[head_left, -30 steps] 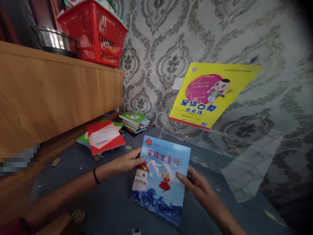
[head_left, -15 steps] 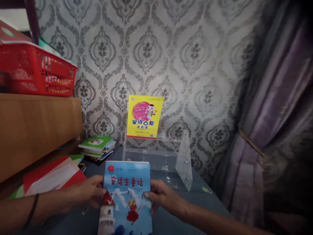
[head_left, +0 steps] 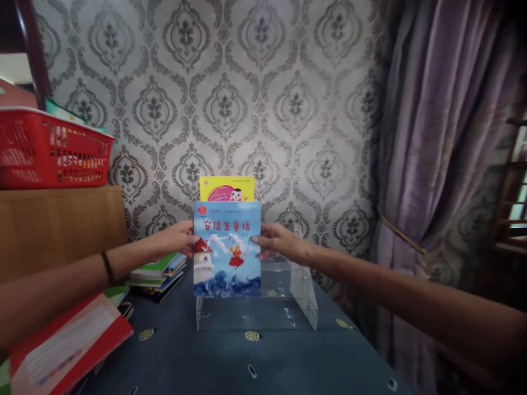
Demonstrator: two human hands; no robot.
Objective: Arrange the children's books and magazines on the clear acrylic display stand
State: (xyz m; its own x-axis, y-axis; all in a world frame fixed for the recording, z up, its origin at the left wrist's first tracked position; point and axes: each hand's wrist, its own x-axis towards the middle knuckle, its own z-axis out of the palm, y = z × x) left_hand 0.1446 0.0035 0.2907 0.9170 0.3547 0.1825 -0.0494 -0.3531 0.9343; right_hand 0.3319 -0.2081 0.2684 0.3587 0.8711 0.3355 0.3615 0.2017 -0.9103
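Observation:
A blue children's book (head_left: 227,258) with red Chinese lettering, a lighthouse and a figure in red is upright between my hands. My left hand (head_left: 180,238) grips its left edge, and my right hand (head_left: 276,241) pinches the right edge. It stands in front of a clear acrylic book stand (head_left: 304,291); whether its lower edge rests on the stand, I cannot tell. Behind it, the yellow book (head_left: 226,186) shows only its top part, the rest covered by the blue one.
On the left lie a stack of books (head_left: 158,274) and a red book (head_left: 74,345) on other books. A red basket (head_left: 78,151) sits on a wooden cabinet (head_left: 61,230). Patterned wallpaper backs the dark blue tablecloth (head_left: 288,356); a purple curtain (head_left: 432,137) hangs at right.
Both hands have carried the blue book forward and up, from the near side of the table to the acrylic stand. It now hides most of the yellow book. The view has shifted somewhat.

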